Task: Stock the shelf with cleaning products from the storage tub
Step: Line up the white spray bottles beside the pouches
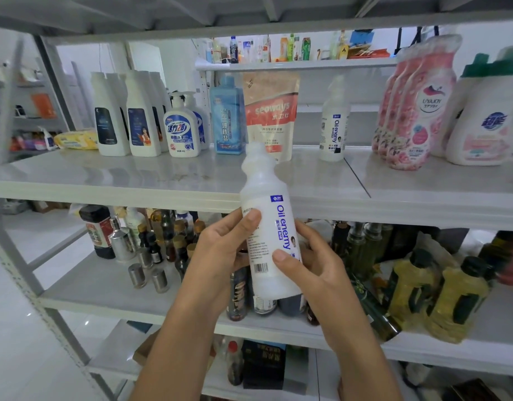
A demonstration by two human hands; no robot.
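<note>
While the left hand [220, 244] and right hand [310, 264] clasp it between them, the Oil enemy bottle [268, 227] stands upright before the shelf [105, 180]

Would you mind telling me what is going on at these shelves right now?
A person holds a white Oil enemy bottle roughly upright in both hands, the left hand gripping its side and the right hand its lower part, in front of the cleaning-product shelf. It is not yet on the shelf, where a matching bottle stands among detergents. The storage tub is out of view.
</note>
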